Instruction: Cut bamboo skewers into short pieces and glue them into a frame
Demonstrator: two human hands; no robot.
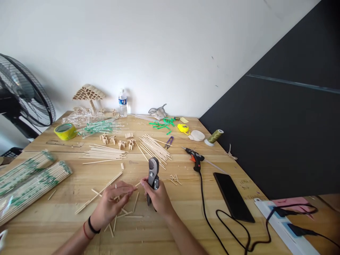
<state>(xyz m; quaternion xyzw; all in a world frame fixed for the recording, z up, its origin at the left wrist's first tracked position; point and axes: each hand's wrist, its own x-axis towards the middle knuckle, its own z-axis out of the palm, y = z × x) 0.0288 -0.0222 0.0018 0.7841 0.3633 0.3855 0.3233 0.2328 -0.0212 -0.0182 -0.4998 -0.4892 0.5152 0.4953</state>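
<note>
In my right hand (160,199) is a grey and black hand cutter (153,170), held upright with the fingers wrapped round it. My left hand (113,200) is just to its left, fingertips brought together at a short wooden stick (137,184). That stick spans the small gap between my left fingertips and my right thumb; its ends are partly hidden. Under and around my left hand lie several cut stick pieces (136,202) and a longer stick (113,180). A few short pieces (175,179) lie right of the cutter.
Stick bundles (155,148) and small stick assemblies (122,144) lie beyond my hands. A glue gun (196,157), its black cable and a phone (233,196) are to the right. Packaged sticks (34,187), yellow tape (65,131) and a fan (23,90) are left. A bottle (122,102) stands behind.
</note>
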